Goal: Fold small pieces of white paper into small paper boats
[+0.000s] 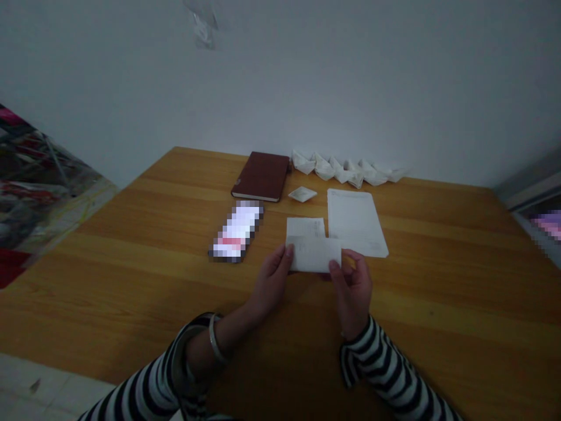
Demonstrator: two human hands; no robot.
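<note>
Though finger-pinched at either end by left hand (272,276) and right hand (354,292), above wooden table (153,275): one white paper (313,254), likely to crease crookedly if pulled unevenly.

Wooden table (131,245); notebook (262,175), phone (237,231), sheets (356,222), folded papers (324,168)

The head camera looks from above the sleeves (394,368), forward and down across the table (144,257) to the wall (350,76), with the left hand (270,278) and right hand (354,295) just below its centre.
</note>
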